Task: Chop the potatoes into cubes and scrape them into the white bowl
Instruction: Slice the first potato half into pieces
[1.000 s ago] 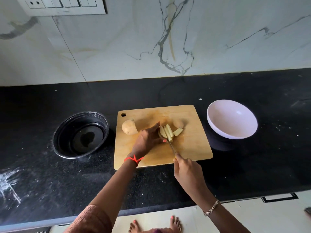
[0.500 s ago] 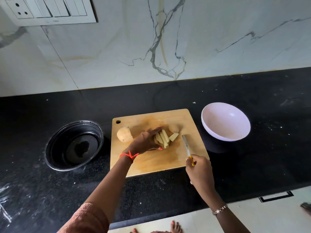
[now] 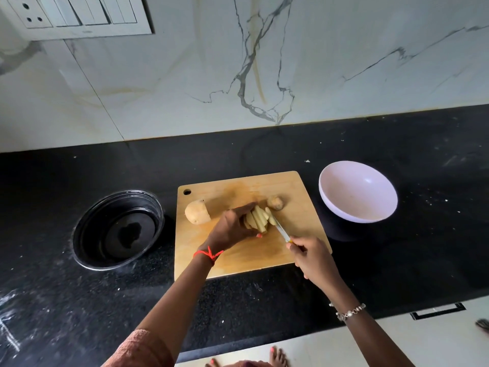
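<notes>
On the black counter's (image 3: 397, 274) cutting board (image 3: 301, 207), your left hand (image 3: 232, 229) clasps the fanned potato strips (image 3: 258, 221) and your right hand (image 3: 312, 256) grips the knife (image 3: 280, 230) at their right edge (white bowl (image 3: 357, 192) sits empty beside the board), so next cut crosswise for cubes.

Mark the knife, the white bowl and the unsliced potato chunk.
Small steel-bladed knife (image 3: 281, 230), head view, mid blade.
Round white bowl (image 3: 356, 193), head view, inner wall.
Tan unsliced potato chunk (image 3: 197, 213), head view, skin side.
</notes>
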